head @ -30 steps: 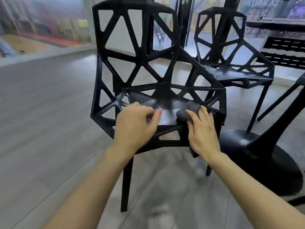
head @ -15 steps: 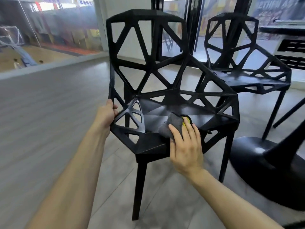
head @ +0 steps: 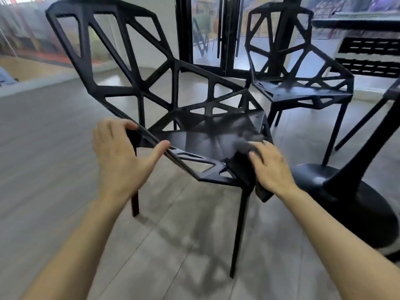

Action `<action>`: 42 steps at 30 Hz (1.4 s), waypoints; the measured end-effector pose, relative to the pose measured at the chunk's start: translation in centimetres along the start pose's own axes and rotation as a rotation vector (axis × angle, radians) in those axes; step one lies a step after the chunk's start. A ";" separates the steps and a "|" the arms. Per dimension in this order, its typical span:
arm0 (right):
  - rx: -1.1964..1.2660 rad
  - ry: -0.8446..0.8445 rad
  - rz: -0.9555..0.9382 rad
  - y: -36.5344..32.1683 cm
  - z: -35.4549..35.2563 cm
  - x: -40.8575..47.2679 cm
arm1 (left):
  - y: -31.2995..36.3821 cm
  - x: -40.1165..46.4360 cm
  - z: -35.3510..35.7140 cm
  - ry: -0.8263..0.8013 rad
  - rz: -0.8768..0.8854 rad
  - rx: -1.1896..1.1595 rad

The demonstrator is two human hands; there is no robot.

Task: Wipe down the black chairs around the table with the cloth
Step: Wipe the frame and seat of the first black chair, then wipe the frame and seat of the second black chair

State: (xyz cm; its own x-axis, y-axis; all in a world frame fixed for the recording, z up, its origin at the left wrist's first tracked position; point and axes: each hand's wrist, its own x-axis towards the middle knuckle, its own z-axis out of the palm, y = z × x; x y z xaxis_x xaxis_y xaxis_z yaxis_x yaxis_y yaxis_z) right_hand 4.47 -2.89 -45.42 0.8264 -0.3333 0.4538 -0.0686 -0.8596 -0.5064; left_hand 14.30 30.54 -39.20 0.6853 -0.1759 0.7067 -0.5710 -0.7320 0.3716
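Grey floor (head: pixel 43 148) under a now-tilted black chair (head: pixel 194 118); left hand (head: pixel 121 161) gripping its side rail, right hand (head: pixel 270 167) still pressing the cloth (head: pixel 242 167).

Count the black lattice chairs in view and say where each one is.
2. The near chair is at centre, with the left hand on its side edge and the right hand pressing the cloth on its seat. The far chair stands behind at right. Others may be out of frame.

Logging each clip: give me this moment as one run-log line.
phase: wiping seat | left hand: grips near chair side edge | right hand: presses dark cloth on seat front corner | second chair: untouched
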 end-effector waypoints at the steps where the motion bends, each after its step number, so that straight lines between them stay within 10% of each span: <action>1: -0.017 -0.040 -0.101 -1.4 -0.1 -0.2 | -0.7 0.8 -0.3 -0.090 0.167 0.082; 6: 0.088 -0.257 -0.231 -4.7 -1.2 -0.5 | -2.5 5.2 0.6 -0.410 0.551 0.278; 16: -0.263 -0.445 0.056 0.3 1.2 12.6 | -1.8 8.2 0.3 -0.651 0.565 0.564; 24: -0.117 -0.782 0.154 -4.8 -7.5 2.1 | 2.6 8.3 -1.5 -1.016 0.446 0.700; 33: -0.025 -0.739 0.874 -7.4 -27.8 -10.4 | 13.4 -0.4 -5.3 -1.252 0.050 0.652; 42: 0.089 -0.605 1.041 -9.7 -36.0 -13.4 | 26.8 -4.3 -2.6 -1.500 -0.245 0.514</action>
State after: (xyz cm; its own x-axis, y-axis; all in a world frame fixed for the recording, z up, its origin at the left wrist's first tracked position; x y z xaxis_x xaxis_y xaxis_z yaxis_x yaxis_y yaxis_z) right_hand -26.04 -4.04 -20.18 0.5274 -0.5946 -0.6068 -0.8385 -0.2494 -0.4844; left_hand -5.14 13.42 -30.73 0.7127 -0.2562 -0.6530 -0.3928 -0.9170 -0.0690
